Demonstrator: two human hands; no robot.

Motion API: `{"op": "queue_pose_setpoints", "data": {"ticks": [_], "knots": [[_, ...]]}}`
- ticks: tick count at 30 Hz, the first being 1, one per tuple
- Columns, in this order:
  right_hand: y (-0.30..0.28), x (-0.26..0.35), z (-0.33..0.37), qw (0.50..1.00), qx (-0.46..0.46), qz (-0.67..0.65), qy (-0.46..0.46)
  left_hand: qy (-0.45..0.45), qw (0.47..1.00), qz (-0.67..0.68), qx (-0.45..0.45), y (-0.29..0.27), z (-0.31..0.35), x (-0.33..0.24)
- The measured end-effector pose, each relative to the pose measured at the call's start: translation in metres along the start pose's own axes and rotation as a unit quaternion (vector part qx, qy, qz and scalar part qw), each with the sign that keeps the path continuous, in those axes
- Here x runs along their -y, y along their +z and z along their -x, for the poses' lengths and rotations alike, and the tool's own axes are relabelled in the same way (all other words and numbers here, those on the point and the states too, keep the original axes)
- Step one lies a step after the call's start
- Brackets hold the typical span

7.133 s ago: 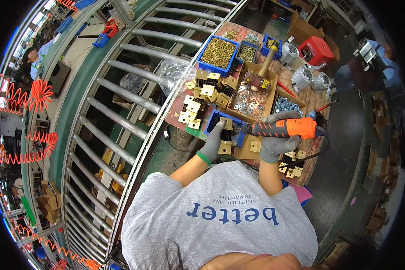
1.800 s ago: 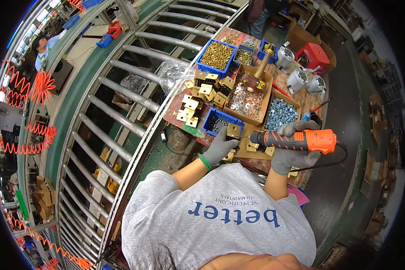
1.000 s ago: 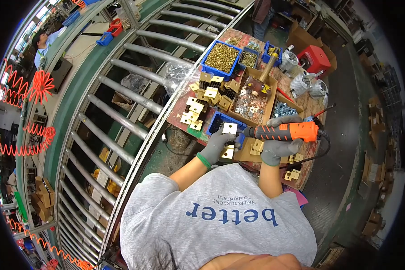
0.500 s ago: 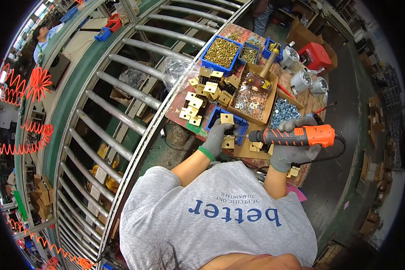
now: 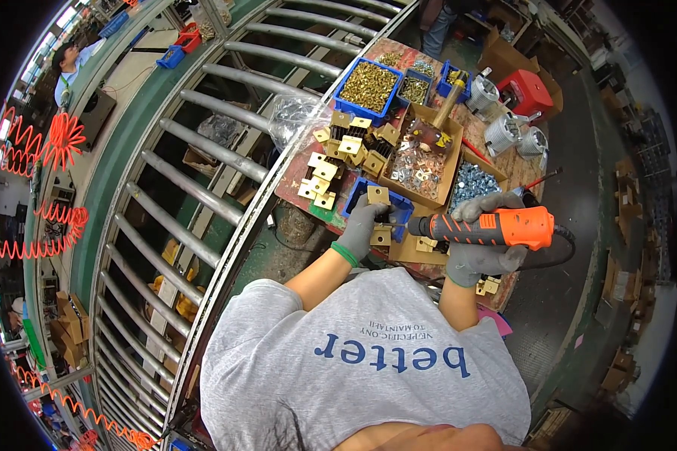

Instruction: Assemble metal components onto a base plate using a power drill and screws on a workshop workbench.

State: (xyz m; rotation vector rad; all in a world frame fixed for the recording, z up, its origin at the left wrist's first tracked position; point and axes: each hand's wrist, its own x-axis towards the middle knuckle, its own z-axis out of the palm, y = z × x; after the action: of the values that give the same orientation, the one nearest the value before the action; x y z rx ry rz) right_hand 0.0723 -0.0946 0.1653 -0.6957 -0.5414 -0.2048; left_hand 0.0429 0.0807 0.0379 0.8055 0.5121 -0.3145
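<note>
Gripped in my left hand [image 5: 363,231], which wears a grey glove with a green cuff, is a brass-coloured metal terminal block [image 5: 378,195] with holed plates. My right hand [image 5: 480,261], also gloved, is wrapped round an orange and black power screwdriver [image 5: 496,226]. The tool lies level, its nose pointing left at the side of the block between the plates. Its bit tip is too small to make out against the part. Just behind the block stands a blue bin [image 5: 400,207]. Similar brass blocks [image 5: 322,177] sit in stacks on the bench beyond my left hand.
On the bench [image 5: 297,167] are a blue bin of brass fasteners [image 5: 368,86], a cardboard box of washers [image 5: 416,171] with a mallet [image 5: 449,103] across it, and blue-silver bolts [image 5: 474,186]. Silver cylinders [image 5: 502,135] stand far right. A roller conveyor [image 5: 203,155] runs along the left.
The power screwdriver and my right hand have shifted slightly left, toward the block. My left hand keeps its hold, almost unmoved.
</note>
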Motion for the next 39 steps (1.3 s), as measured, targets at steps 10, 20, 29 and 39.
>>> {"op": "queue_pose_setpoints", "data": {"ticks": [10,20,29,39], "knots": [[-0.006,-0.006,-0.004,0.998,0.034,-0.012,0.045,0.076,0.991,-0.1,-0.048,0.003,-0.004,0.008],[-0.014,-0.012,-0.01,0.999,-0.047,0.0,-0.024,0.132,0.985,-0.08,-0.077,-0.003,-0.007,0.003],[-0.038,-0.049,0.005,0.976,-0.164,0.135,-0.054,0.11,0.989,-0.091,-0.044,-0.002,-0.003,0.003],[-0.033,0.032,-0.001,0.979,-0.137,0.05,-0.145,0.058,0.996,-0.058,-0.033,0.009,-0.004,0.004]]}}
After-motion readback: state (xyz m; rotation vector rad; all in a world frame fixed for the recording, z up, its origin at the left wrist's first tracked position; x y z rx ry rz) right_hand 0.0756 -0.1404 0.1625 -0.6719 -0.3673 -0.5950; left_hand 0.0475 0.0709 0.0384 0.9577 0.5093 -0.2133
